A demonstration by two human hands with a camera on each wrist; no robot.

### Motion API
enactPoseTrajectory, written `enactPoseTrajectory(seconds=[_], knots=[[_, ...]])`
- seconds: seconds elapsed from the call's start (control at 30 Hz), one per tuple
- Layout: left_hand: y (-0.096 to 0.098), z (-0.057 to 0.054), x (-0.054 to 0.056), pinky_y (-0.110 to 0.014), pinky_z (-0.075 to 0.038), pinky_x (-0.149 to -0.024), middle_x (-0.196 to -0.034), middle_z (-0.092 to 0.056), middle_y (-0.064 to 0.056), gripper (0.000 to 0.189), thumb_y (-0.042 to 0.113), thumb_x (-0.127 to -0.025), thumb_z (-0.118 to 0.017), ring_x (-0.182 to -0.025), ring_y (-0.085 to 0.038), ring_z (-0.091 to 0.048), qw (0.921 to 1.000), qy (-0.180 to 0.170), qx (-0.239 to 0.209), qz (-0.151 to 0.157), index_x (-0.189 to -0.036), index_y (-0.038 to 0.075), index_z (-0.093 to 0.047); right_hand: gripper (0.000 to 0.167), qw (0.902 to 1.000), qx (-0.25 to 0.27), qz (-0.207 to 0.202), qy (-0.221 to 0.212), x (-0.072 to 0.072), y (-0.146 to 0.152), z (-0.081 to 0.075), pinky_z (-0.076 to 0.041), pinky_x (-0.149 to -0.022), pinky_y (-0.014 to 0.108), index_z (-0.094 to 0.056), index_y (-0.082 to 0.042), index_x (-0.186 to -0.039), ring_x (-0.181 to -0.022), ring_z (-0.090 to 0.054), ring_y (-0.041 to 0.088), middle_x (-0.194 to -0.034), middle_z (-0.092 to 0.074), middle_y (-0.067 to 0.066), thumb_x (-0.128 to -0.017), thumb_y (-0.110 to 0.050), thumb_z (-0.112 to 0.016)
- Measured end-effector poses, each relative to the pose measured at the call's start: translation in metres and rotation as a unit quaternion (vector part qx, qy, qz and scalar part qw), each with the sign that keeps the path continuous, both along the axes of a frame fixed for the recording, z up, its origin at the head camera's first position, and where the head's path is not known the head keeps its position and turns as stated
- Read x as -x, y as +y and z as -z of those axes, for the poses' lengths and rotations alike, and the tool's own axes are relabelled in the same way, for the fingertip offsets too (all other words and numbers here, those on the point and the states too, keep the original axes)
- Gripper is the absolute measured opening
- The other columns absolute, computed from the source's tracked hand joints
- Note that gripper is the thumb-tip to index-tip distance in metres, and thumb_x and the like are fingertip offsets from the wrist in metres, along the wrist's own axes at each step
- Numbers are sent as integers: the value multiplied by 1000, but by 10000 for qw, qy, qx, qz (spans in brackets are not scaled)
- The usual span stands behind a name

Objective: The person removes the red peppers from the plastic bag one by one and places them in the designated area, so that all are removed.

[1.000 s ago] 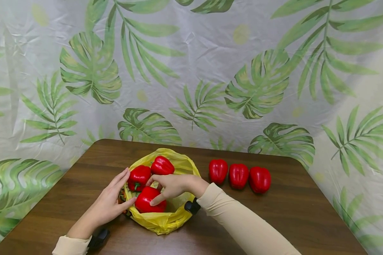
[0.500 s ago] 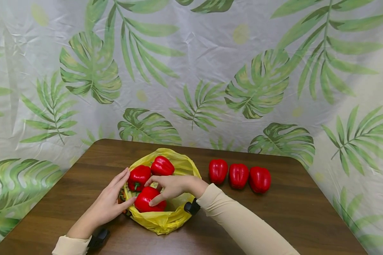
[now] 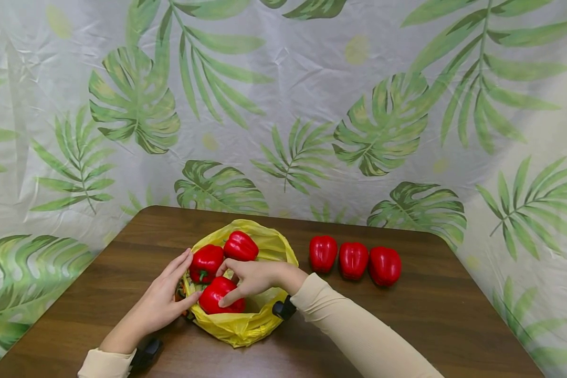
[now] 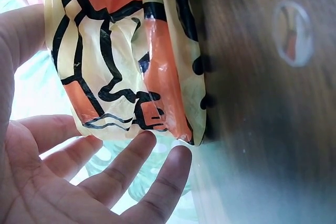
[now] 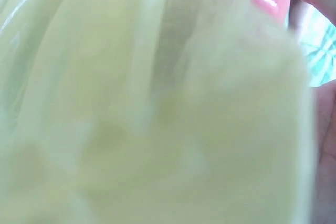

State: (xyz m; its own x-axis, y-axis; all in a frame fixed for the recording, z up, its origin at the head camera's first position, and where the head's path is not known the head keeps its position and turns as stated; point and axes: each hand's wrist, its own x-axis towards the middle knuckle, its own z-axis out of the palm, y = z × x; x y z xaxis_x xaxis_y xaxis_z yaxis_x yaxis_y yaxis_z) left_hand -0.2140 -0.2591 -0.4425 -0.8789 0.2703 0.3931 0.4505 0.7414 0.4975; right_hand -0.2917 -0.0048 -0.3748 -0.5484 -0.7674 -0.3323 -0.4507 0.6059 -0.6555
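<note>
A yellow plastic bag (image 3: 240, 331) stands with its mouth spread wide on the brown table. Inside lie two red bell peppers, one with a green stem (image 3: 207, 261) at the left and another pepper (image 3: 241, 245) at the back. My right hand (image 3: 261, 275) reaches over the rim and grips a third red bell pepper (image 3: 212, 300) at the front of the bag, thumb on its near side. My left hand (image 3: 156, 304) rests along the bag's left side, fingers extended. In the left wrist view, those fingertips (image 4: 181, 157) touch the bag's printed wall (image 4: 118, 61). Bag plastic mostly fills the right wrist view.
To the right of the bag, three red bell peppers stand in a row: a left one (image 3: 323, 254), a middle one (image 3: 353, 261) and a right one (image 3: 385, 266). A leaf-patterned sheet (image 3: 302, 105) hangs behind the table (image 3: 434, 315).
The right hand and its bell pepper have shifted very slightly to the left inside the bag. My left hand and the row of peppers have stayed put.
</note>
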Motion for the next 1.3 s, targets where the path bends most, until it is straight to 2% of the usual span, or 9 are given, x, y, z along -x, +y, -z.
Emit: enactPoseTrajectory(seconds=[0.23,0.67,1.03,1.3], knots=[[0,1,1,-68,-47,-112,-169,-38,-26,86,25,-93,-85,-148,-50,-48,9999,141,-21,9,-161,-7,-42,49,9999,92,-37,68,1,0,2,-55,-91,24,-51,-21,-129,-106,-62,6,-124,-64,2,-94,-39,-80],[1,1,1,-68,-45,-114,-169,-37,-27,86,24,-94,-83,-149,-50,-47,10000,77,-23,6,-161,-9,-40,51,9997,143,61,178,2,4,2,-56,-91,25,-52,-23,-130,-107,-61,7,-126,-63,1,-93,-43,-81],[1,0,1,-67,-44,-115,-169,-37,-27,87,25,-93,-85,-149,-50,-46,10000,62,-23,-4,-161,-9,-41,48,9985,489,238,13,5,16,-1,-58,-86,22,-53,-21,-131,-101,-64,9,-118,-63,-2,-94,-38,-80],[0,0,0,-67,-43,-116,-171,-36,-26,87,29,-94,-84,-151,-49,-45,10000,14,-8,-24,-161,-8,-41,51,9976,490,476,64,4,26,-6,-59,-84,26,-51,-25,-132,-109,-66,20,-121,-64,1,-93,-41,-80]])
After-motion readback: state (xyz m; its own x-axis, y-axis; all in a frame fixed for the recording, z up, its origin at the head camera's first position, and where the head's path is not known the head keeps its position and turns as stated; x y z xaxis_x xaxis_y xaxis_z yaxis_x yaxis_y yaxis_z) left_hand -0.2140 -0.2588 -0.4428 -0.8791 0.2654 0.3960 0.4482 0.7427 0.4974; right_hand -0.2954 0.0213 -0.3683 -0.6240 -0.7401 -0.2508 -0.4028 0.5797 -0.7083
